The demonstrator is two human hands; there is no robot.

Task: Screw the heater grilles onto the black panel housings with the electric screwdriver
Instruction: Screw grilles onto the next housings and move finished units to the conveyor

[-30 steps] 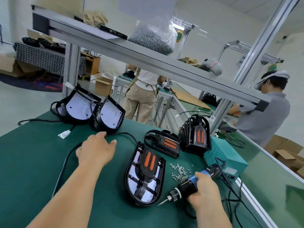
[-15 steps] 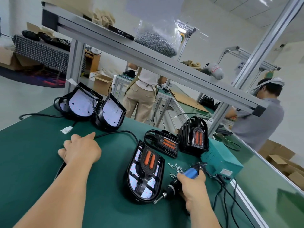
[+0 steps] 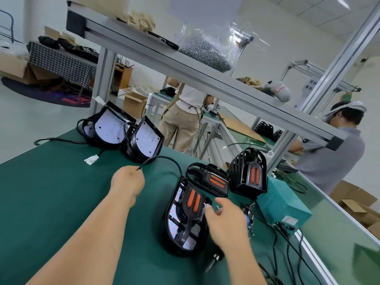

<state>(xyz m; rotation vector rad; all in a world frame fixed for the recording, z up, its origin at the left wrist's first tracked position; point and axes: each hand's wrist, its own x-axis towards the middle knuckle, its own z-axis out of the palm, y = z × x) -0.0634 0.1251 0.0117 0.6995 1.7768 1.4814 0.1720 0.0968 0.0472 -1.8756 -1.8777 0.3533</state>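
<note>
Bench (image 3: 51, 192), left hand (image 3: 127, 182) pinches cable (image 3: 164, 159), right hand (image 3: 226, 221) open

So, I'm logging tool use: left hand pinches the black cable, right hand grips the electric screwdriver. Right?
Not quite. The head view shows the right hand open and empty beside the housing; the electric screwdriver lies on the mat under that wrist. The left hand does pinch the black cable.

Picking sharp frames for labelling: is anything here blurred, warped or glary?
Head view: the right hand is motion-blurred; the left hand, pinching the cable, is sharp; the shelf posts splay outward from wide-angle distortion; light glints off the screw bag.
</note>
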